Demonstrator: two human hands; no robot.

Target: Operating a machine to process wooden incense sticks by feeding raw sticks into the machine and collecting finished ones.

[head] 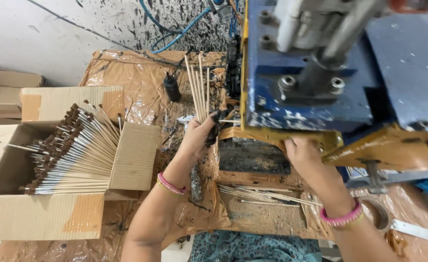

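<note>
My left hand [198, 136] grips a bunch of thin wooden sticks [198, 87] that stand upright and fan out above the fist; their lower ends look dark. Under the yellow front plate [277, 137] of a blue machine [316, 63], my right hand [302, 151] reaches in, its fingertips hidden, so whether it holds anything cannot be told. More loose sticks [262, 195] lie flat on the brown-covered table [141, 82] between my forearms. Both wrists wear pink bangles.
An open cardboard box [44, 218] at the left holds a fan of many brushes with dark tips and metal ferrules [73, 155]. A small black bottle [172, 87] stands behind. Blue hoses [175, 34] run along the paint-spattered wall. A tape roll [376, 211] lies at the right.
</note>
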